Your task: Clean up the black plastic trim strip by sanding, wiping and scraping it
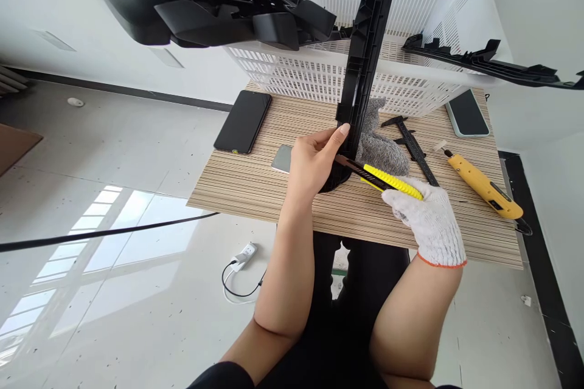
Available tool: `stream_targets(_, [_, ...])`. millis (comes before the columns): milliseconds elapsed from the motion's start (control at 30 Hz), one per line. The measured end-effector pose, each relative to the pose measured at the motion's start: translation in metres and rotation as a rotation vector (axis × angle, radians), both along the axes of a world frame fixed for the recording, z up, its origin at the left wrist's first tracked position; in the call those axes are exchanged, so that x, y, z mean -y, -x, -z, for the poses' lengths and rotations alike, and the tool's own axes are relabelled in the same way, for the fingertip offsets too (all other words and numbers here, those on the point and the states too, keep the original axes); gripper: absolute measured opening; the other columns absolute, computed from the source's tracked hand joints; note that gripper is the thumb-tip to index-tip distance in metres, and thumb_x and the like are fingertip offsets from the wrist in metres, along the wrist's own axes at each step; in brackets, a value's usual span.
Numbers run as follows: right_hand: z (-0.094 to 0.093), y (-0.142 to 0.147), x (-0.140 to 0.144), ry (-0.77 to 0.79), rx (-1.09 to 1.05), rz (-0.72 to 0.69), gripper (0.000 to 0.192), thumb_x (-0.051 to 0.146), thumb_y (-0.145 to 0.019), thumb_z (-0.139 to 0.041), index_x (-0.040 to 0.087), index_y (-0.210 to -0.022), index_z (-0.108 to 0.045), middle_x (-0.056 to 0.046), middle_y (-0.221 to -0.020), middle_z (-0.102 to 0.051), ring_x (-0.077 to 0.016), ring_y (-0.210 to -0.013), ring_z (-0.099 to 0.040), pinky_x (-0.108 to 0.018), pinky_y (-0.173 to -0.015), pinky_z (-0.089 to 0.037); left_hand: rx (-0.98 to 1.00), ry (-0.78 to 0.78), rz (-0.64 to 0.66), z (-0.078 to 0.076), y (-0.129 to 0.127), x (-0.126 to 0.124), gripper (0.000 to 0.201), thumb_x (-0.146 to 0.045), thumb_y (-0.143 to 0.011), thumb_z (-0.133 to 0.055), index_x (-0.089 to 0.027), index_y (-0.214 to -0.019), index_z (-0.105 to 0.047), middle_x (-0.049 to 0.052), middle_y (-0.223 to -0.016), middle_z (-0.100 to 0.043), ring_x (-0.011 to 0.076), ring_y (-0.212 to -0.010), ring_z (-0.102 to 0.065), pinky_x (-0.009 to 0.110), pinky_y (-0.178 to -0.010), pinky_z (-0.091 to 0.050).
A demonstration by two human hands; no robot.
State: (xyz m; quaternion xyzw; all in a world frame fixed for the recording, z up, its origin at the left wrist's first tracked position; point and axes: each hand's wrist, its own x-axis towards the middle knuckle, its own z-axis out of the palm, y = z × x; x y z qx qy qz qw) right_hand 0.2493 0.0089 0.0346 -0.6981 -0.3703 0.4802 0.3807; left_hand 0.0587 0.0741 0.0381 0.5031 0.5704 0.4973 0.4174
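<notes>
A long black plastic trim strip (pixel 360 67) slopes from the white basket's rim down to the wooden table. My bare left hand (pixel 314 158) is closed on its lower end, thumb on top. In my right hand (pixel 426 213), which wears a white knit glove with an orange cuff, is a yellow utility knife (pixel 392 182). The knife's blade end lies against the strip's lower part, close to my left fingers. Whether the edge bites into the plastic cannot be made out. Beside the strip lies a grey cloth (pixel 383 152), and a grey flat piece (pixel 281 158) shows left of my hand.
Behind stands a white plastic basket (pixel 292 73) with more black plastic parts (pixel 210 18) jutting out. On the table (pixel 246 182) are a black phone (pixel 243 121), a second phone (pixel 468 113), a caliper (pixel 415 149) and a yellow corded tool (pixel 486 185). A power strip (pixel 244 257) lies on the floor.
</notes>
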Motion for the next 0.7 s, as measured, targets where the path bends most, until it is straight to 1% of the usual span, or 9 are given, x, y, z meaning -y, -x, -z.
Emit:
stream_targets(100, [-0.001, 0.001, 0.0, -0.027, -0.015, 0.074, 0.041, 0.041, -0.061, -0.084, 0.017, -0.094, -0.077, 0.005, -0.05, -0.052, -0.0074, -0.046, -0.043, -0.02, -0.042, -0.035, -0.003, 0.009, -0.01, 0.0, 0.0, 0.0, 0.044, -0.059, -0.081, -0.064, -0.018, -0.064, -0.07, -0.004, -0.051, -0.035, 0.008, -0.052, -0.034, 0.022, -0.051, -0.037])
stream_targets(133, [-0.001, 0.001, 0.001, -0.03, -0.025, 0.083, 0.041, 0.04, -0.062, -0.084, 0.017, -0.094, -0.077, 0.005, -0.051, -0.052, -0.0074, -0.046, -0.043, -0.02, -0.042, -0.035, 0.0, 0.009, -0.011, -0.001, 0.0, 0.0, 0.044, -0.059, -0.081, -0.064, -0.018, -0.065, -0.07, -0.004, -0.051, -0.035, 0.0081, -0.052, -0.035, 0.022, -0.052, -0.038])
stream_targets(233, [0.0, 0.002, 0.0, -0.012, -0.012, 0.034, 0.043, 0.04, -0.059, -0.086, 0.017, -0.094, -0.076, 0.005, -0.05, -0.052, -0.0082, -0.047, -0.044, -0.02, -0.042, -0.036, 0.005, 0.01, -0.008, -0.001, 0.0, 0.0, 0.043, -0.058, -0.081, -0.064, -0.018, -0.066, -0.07, -0.003, -0.052, -0.038, 0.0087, -0.054, -0.038, 0.022, -0.053, -0.039])
stream_targets(367, [0.002, 0.0, 0.0, -0.049, -0.035, 0.115, 0.038, 0.039, -0.062, -0.084, 0.017, -0.091, -0.075, 0.005, -0.049, -0.05, -0.0077, -0.045, -0.042, -0.02, -0.041, -0.033, 0.006, 0.021, -0.01, 0.0, 0.0, 0.0, 0.044, -0.059, -0.081, -0.064, -0.019, -0.063, -0.067, -0.004, -0.051, -0.035, 0.0088, -0.052, -0.034, 0.023, -0.051, -0.037])
stream_targets(500, [0.0, -0.008, 0.004, -0.002, 0.001, 0.025, 0.034, 0.038, -0.062, -0.083, 0.017, -0.087, -0.074, 0.005, -0.048, -0.049, -0.0083, -0.046, -0.042, -0.021, -0.042, -0.034, 0.011, 0.007, -0.005, -0.002, 0.001, 0.001, 0.044, -0.057, -0.082, -0.064, -0.019, -0.06, -0.064, -0.003, -0.052, -0.035, 0.0088, -0.053, -0.032, 0.023, -0.051, -0.036])
stream_targets(600, [-0.003, -0.013, 0.008, 0.011, 0.034, 0.011, 0.036, 0.038, -0.063, -0.082, 0.016, -0.091, -0.075, 0.004, -0.05, -0.051, -0.0088, -0.049, -0.044, -0.021, -0.044, -0.036, 0.006, 0.022, -0.017, -0.005, 0.001, 0.002, 0.046, -0.056, -0.082, -0.063, -0.019, -0.056, -0.059, -0.003, -0.054, -0.029, 0.0088, -0.053, -0.029, 0.023, -0.05, -0.033])
stream_targets(700, [-0.004, -0.017, 0.01, 0.042, 0.077, -0.04, 0.041, 0.039, -0.064, -0.083, 0.016, -0.096, -0.075, 0.003, -0.052, -0.054, -0.0098, -0.051, -0.046, -0.022, -0.046, -0.037, 0.003, 0.025, -0.018, -0.007, 0.0, 0.003, 0.05, -0.057, -0.082, -0.063, -0.019, -0.052, -0.053, -0.003, -0.056, -0.024, 0.009, -0.053, -0.027, 0.025, -0.05, -0.03])
